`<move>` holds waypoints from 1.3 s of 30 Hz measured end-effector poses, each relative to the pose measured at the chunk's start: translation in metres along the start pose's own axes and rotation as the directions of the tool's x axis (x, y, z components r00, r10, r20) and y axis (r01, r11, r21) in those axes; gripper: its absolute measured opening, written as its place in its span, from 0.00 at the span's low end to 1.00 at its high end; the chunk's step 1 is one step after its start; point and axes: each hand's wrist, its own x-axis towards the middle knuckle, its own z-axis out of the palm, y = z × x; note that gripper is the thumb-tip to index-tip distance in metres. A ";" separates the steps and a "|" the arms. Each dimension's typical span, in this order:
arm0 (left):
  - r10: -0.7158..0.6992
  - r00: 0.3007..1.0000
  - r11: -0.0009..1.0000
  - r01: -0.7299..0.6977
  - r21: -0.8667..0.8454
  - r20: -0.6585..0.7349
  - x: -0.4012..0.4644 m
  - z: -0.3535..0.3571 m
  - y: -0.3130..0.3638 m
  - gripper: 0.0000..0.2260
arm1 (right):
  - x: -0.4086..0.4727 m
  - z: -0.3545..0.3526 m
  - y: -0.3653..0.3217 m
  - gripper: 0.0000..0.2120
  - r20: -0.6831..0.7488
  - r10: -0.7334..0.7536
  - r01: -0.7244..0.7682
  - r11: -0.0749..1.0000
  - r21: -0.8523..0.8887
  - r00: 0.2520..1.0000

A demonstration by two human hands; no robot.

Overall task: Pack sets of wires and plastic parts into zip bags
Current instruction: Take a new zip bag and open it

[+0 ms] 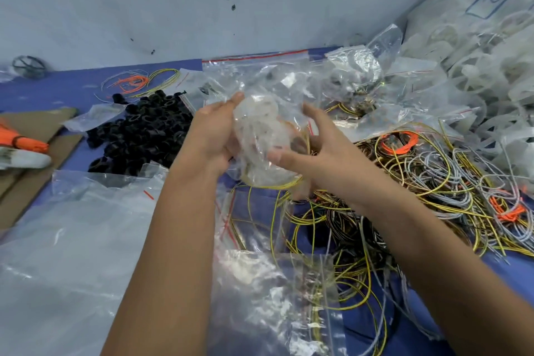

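Both my hands hold a clear zip bag (260, 136) above the blue table. My left hand (211, 136) grips its left side, fingers curled behind it. My right hand (312, 153) grips the right side, thumb pressed on the front. Inside the bag sits a whitish translucent plastic part, and a yellow wire loops along its bottom edge. A heap of black plastic rings (141, 133) lies left of my hands. Tangled yellow, grey and orange wires (427, 188) spread to the right.
Empty and filled zip bags (289, 78) pile up behind my hands and more lie in front (274, 292). White plastic parts in big bags (476, 66) fill the right corner. Cardboard (29, 153) and an orange wire bundle (20, 139) lie at left. A large plastic sheet (72, 240) covers the near left.
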 end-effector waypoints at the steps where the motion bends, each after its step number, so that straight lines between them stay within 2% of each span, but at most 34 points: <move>1: 0.009 0.999 1.000 -0.008 0.005 -0.039 0.002 0.004 0.001 0.12 | 0.008 0.002 -0.002 0.43 -0.061 0.016 -0.013 0.999 0.040 0.998; 3: 0.069 0.988 0.994 -0.056 0.093 -0.139 0.009 0.010 0.004 0.19 | 0.027 0.003 -0.004 0.36 -0.181 0.063 -0.038 0.990 0.139 0.981; 5: 0.145 0.962 0.951 -0.071 0.302 -0.230 0.017 0.016 0.012 0.29 | 0.053 0.001 -0.005 0.32 -0.254 0.132 -0.074 0.971 0.226 0.958; 7: 0.150 0.960 0.915 -0.046 0.400 -0.235 0.029 0.026 0.018 0.35 | 0.086 -0.003 -0.005 0.30 -0.292 0.177 -0.089 0.952 0.293 0.940; 8: 0.163 0.956 0.911 -0.051 0.410 -0.243 0.037 0.032 0.020 0.33 | 0.105 -0.005 -0.006 0.30 -0.309 0.182 -0.086 0.950 0.301 0.934; 10: 0.223 0.941 0.928 -0.124 0.352 -0.255 0.054 0.047 0.026 0.21 | 0.142 -0.008 -0.015 0.28 -0.355 0.154 -0.043 0.953 0.300 0.922; 12: 0.286 0.921 0.942 -0.219 0.254 -0.266 0.074 0.058 0.033 0.14 | 0.175 -0.009 -0.029 0.34 -0.347 0.087 0.066 0.911 0.407 0.934; 14: 0.318 0.907 0.941 -0.266 0.210 -0.276 0.091 0.061 0.037 0.16 | 0.200 -0.013 -0.039 0.45 -0.273 0.036 0.117 0.845 0.521 0.961; 15: 0.320 0.904 0.942 -0.271 0.197 -0.285 0.097 0.060 0.037 0.17 | 0.209 -0.014 -0.041 0.46 -0.227 0.042 0.092 0.832 0.548 0.973; 19: 0.292 0.915 0.952 -0.250 0.179 -0.277 0.097 0.054 0.016 0.18 | 0.221 -0.011 -0.023 0.33 -0.131 0.133 -0.047 0.854 0.518 0.983; 21: 0.273 0.933 0.955 -0.233 0.186 -0.235 0.091 0.052 0.000 0.17 | 0.214 -0.002 -0.006 0.30 -0.118 0.151 -0.067 0.847 0.528 0.982; 22: 0.262 0.940 0.957 -0.223 0.186 -0.220 0.087 0.052 -0.006 0.17 | 0.209 0.003 0.000 0.24 -0.114 0.143 -0.065 0.855 0.515 0.983; 23: 0.257 0.944 0.958 -0.220 0.185 -0.208 0.085 0.052 -0.011 0.16 | 0.202 0.009 0.004 0.17 -0.109 0.137 -0.067 0.870 0.488 0.985; 24: 0.259 0.945 0.957 -0.225 0.181 -0.197 0.081 0.053 -0.015 0.16 | 0.193 0.015 0.004 0.14 -0.116 0.126 -0.060 0.890 0.452 0.985; 26: 0.289 0.942 0.947 -0.255 0.197 -0.170 0.074 0.054 -0.018 0.14 | 0.173 0.024 0.003 0.17 -0.163 0.091 -0.036 0.950 0.311 0.982; 28: 0.337 0.933 0.916 -0.295 0.273 -0.123 0.066 0.051 -0.019 0.11 | 0.148 0.028 -0.001 0.19 -0.212 0.029 -0.009 0.995 0.096 0.977; 31: 0.361 0.933 0.850 -0.334 0.407 0.012 0.048 0.037 -0.016 0.13 | 0.100 0.027 -0.009 0.10 -0.202 -0.079 0.049 0.988 -0.149 0.976; 33: 0.314 0.945 0.812 -0.316 0.491 0.089 0.033 0.027 -0.016 0.14 | 0.071 0.024 -0.014 0.04 -0.173 -0.153 0.078 0.924 -0.375 0.973; 35: 0.285 0.951 0.803 -0.303 0.513 0.116 0.018 0.019 -0.020 0.14 | 0.048 0.023 -0.015 0.05 -0.103 -0.210 0.112 0.806 -0.582 0.972; 39: 0.252 0.956 0.819 -0.295 0.493 0.152 -0.007 0.013 -0.027 0.12 | 0.010 0.029 -0.013 0.10 0.080 -0.090 0.120 0.680 -0.723 0.993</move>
